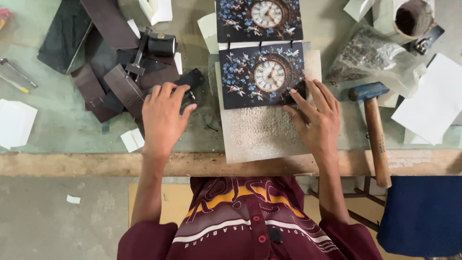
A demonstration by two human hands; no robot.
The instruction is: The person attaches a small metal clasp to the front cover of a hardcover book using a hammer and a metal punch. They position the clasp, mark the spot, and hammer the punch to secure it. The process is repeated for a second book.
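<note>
Here, the clock-printed cover [260, 77] is pinned on the pale slab [264, 130] by the right hand [315, 118] (fingers spread flat); dark leather strips [122, 86] are touched by the loosely open left hand [163, 115], nothing gripped

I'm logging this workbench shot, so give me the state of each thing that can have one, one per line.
Dark clock-print notebook cover: lying flat on the pitted board, right hand pressing its right edge.
Wooden-handled hammer: lying down, untouched.
Brown leather strips: loose pile, left hand resting on them.
Clear plastic bag: crumpled, filled.
</note>
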